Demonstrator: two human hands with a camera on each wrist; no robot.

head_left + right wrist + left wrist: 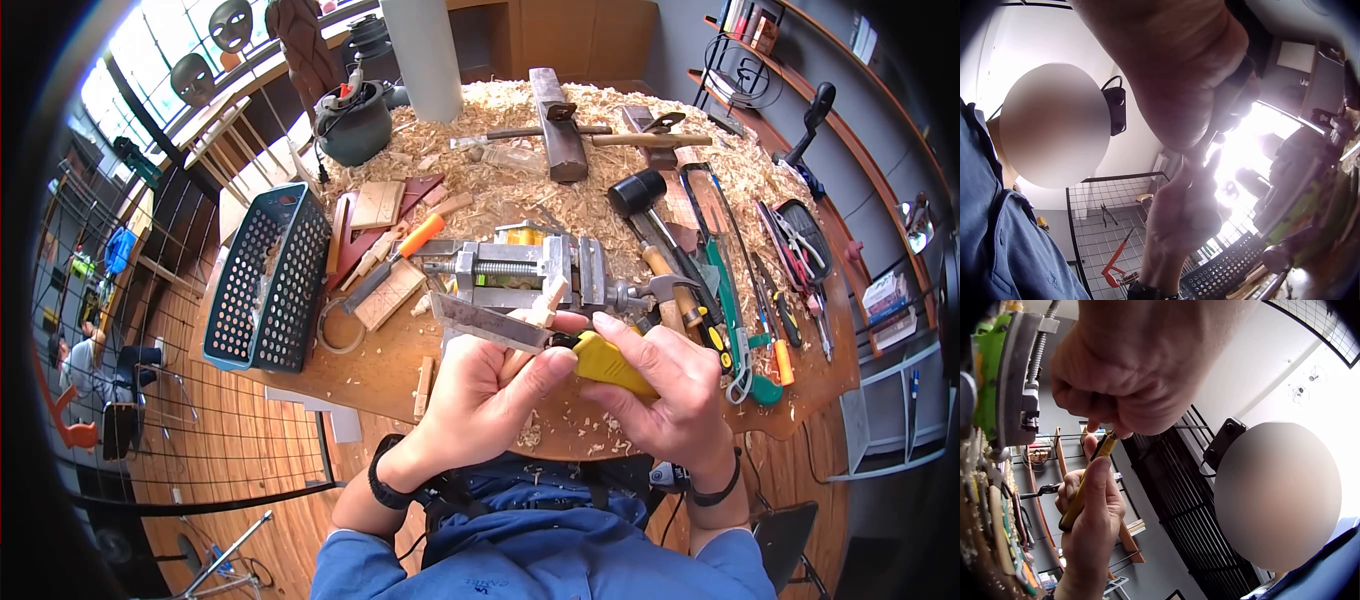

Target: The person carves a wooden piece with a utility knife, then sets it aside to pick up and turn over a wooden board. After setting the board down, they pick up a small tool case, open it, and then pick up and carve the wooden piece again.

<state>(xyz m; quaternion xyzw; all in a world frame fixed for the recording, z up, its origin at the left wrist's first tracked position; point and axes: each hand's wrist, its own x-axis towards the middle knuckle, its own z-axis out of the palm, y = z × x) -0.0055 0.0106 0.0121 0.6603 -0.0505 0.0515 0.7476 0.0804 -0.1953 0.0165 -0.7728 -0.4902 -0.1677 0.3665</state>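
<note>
In the head view my right hand [670, 385] grips the yellow handle of a broad-bladed knife [610, 362]. Its flat metal blade [490, 320] points left, across the top of my left hand [485, 390]. The left fingers curl round a slim piece of pale wood [546, 304] whose cut end sticks up past the blade. My left thumb lies against the knife where blade meets handle. The left wrist view shows the yellow handle [1079, 503] in the right hand [1094, 509], close to the left fist. Glare washes out the hands in the right wrist view.
Behind the hands a metal vise [520, 268] stands on the bench. To the left are a perforated basket [285, 290] and an orange-handled chisel [420, 235]. A black mallet [637, 192], a hammer [672, 287] and saws lie right. Wood shavings [500, 100] and hand planes [556, 120] cover the back.
</note>
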